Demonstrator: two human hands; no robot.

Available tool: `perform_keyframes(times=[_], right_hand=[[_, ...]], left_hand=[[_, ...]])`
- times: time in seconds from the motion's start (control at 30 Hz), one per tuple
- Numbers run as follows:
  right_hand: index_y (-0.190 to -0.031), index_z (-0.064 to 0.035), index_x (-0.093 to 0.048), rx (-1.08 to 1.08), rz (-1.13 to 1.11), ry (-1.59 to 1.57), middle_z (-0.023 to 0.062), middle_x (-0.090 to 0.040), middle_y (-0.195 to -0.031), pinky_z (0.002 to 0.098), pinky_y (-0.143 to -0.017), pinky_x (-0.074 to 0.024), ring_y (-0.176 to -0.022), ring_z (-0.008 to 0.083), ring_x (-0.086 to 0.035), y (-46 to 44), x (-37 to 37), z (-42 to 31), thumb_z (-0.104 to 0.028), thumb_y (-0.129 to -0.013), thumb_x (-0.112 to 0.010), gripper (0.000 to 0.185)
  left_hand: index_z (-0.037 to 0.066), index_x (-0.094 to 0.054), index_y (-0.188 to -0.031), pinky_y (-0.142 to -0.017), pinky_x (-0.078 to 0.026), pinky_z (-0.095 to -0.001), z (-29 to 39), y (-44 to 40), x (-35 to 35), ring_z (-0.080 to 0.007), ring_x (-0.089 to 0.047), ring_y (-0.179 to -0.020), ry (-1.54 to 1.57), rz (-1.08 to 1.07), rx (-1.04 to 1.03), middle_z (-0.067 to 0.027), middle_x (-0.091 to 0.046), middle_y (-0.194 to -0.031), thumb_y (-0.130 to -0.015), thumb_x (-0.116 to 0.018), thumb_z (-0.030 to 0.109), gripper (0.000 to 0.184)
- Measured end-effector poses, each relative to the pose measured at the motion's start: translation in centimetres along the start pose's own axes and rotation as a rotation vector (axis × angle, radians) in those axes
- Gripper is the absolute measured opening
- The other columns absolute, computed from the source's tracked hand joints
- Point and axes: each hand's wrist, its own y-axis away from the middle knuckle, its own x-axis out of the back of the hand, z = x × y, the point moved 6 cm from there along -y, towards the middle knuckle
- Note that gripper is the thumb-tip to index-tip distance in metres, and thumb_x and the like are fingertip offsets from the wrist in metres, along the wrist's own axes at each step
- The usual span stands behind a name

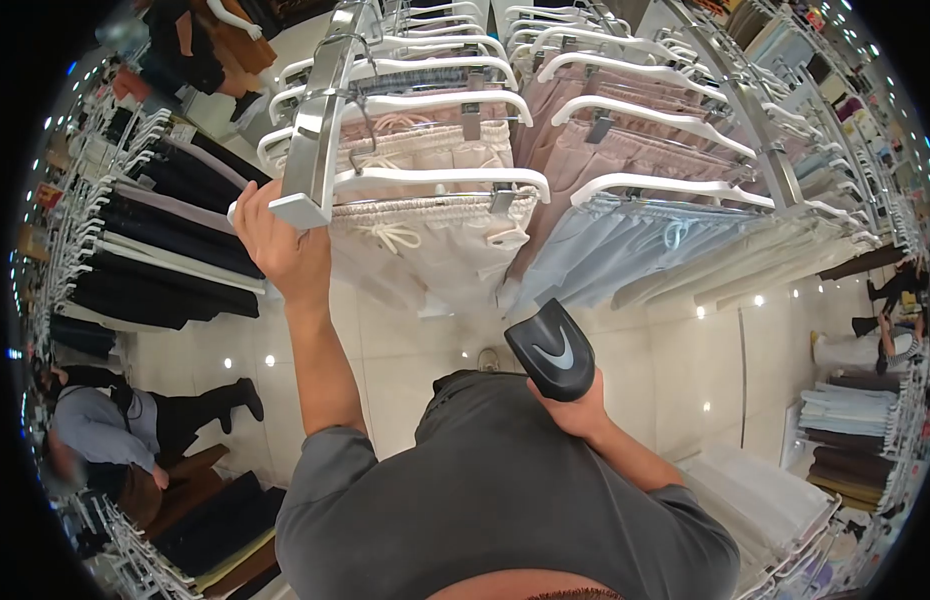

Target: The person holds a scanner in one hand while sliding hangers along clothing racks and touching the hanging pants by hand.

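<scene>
My left hand is raised at the end of the metal rail, its fingers curled beside the rail's white end cap, around one end of a white hanger. Cream drawstring trousers hang from that hanger. A black handheld device with a grey curved mark is gripped in my right hand, low in front of my body. Pale blue trousers hang on the neighbouring rail, above and right of the device.
Dark trousers hang on a rack at the left. A person in a light blue top is at the lower left. More racks with folded-over garments stand at the right. Tiled floor shows below the rails.
</scene>
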Motion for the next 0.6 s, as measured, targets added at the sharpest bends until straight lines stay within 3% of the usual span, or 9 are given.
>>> perform_keyframes(times=[0.07, 0.13, 0.37, 0.43, 0.6], right_hand=[[-0.113, -0.0004, -0.072, -0.008, -0.009, -0.012, 0.0087, -0.077, -0.104, 0.0323, -0.086, -0.0552, -0.092, 0.0166, -0.071, 0.0, -0.1, 0.0, -0.008, -0.082, -0.085, 0.034], [-0.111, -0.0002, -0.072, -0.006, -0.022, 0.007, 0.0090, -0.077, -0.103, 0.0331, -0.086, -0.0558, -0.093, 0.0180, -0.072, 0.0, -0.2, -0.2, -0.009, -0.082, -0.085, 0.033], [-0.119, 0.0013, -0.069, -0.012, -0.028, -0.062, 0.0108, -0.076, -0.110, 0.0339, -0.091, -0.0558, -0.100, 0.0198, -0.073, 0.8, 0.1, 0.5, -0.010, -0.081, -0.087, 0.044], [-0.104, 0.0010, -0.072, 0.086, 0.013, -0.034, 0.0112, -0.076, -0.097, 0.0318, -0.080, -0.0560, -0.086, 0.0205, -0.073, 0.8, 0.6, -0.7, -0.003, -0.080, -0.081, 0.026], [-0.105, 0.0011, -0.071, 0.207, -0.102, 0.012, 0.0135, -0.074, -0.094, 0.0328, -0.077, -0.0560, -0.082, 0.0246, -0.073, 1.7, 2.1, -0.5, -0.004, -0.079, -0.078, 0.028]], left_hand=[[-0.001, -0.072, -0.097, -0.106, -0.046, -0.0525, 0.2, 0.0, 0.4, -0.0312, -0.067, -0.097, -0.023, 0.001, -0.017, -0.0103, -0.071, -0.099, -0.071, -0.083, -0.002, 0.028], [0.008, -0.079, -0.100, -0.106, -0.047, -0.0481, 0.2, 0.4, 0.4, -0.0303, -0.066, -0.102, 0.020, -0.010, 0.007, -0.0033, -0.075, -0.100, -0.071, -0.090, 0.003, 0.031], [0.010, -0.078, -0.098, -0.103, -0.045, -0.0464, 2.7, 0.5, 1.5, -0.0277, -0.067, -0.095, 0.007, -0.060, -0.085, -0.0040, -0.074, -0.096, -0.068, -0.088, 0.002, 0.032], [0.012, -0.079, -0.097, -0.099, -0.044, -0.0452, 3.8, 0.6, 1.5, -0.0232, -0.063, -0.087, 0.042, -0.091, -0.086, 0.0002, -0.068, -0.089, -0.064, -0.089, 0.008, 0.035], [0.017, -0.079, -0.100, -0.083, -0.040, -0.0355, 9.8, -0.4, 1.2, -0.0178, -0.062, -0.079, 0.122, -0.097, -0.211, 0.0033, -0.068, -0.087, -0.066, -0.083, 0.009, 0.034]])
